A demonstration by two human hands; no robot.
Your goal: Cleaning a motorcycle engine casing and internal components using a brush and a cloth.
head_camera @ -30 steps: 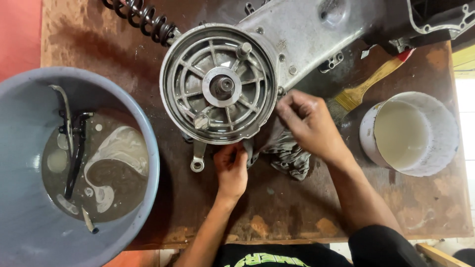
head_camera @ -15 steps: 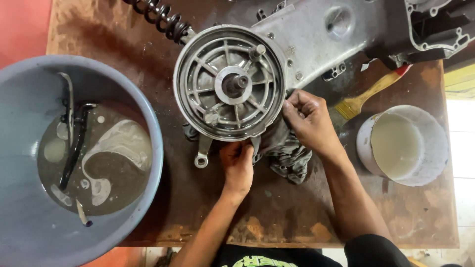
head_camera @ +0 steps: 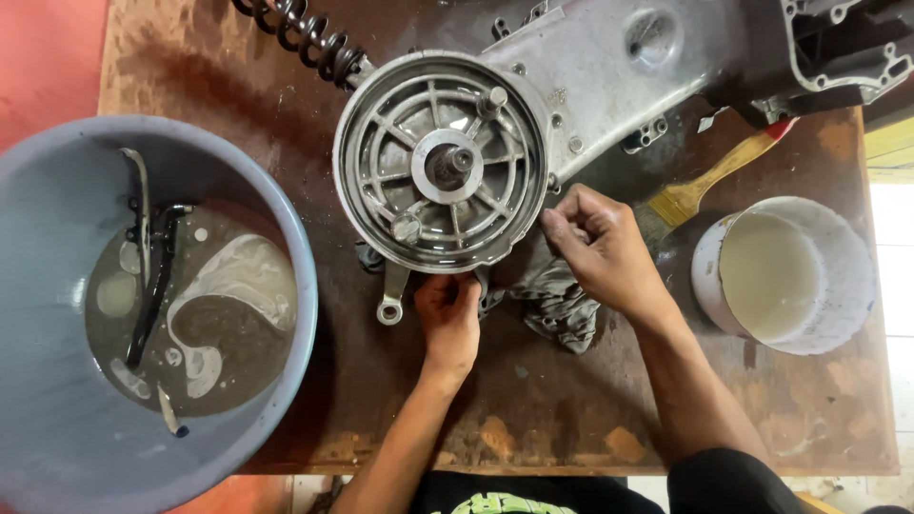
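Note:
A round ribbed metal drum housing (head_camera: 440, 162) with a centre shaft is part of a long grey engine casing (head_camera: 628, 57) lying on a rusty brown table (head_camera: 533, 419). My left hand (head_camera: 449, 319) grips the housing's lower rim at its near edge. My right hand (head_camera: 600, 249) pinches the rim on the right side, fingers closed against the metal. A dark grey rag (head_camera: 557, 303) lies crumpled under the housing and beneath my right hand.
A large blue-grey basin (head_camera: 57, 409) of murky liquid with dark metal parts stands at the left. A white bucket (head_camera: 785, 276) sits at the right, a wooden-handled paintbrush (head_camera: 709, 181) beside it. A black coil spring (head_camera: 300, 33) lies at the top.
Both hands stay on the housing's rim. The view has shifted, so everything sits a little further right and lower in frame.

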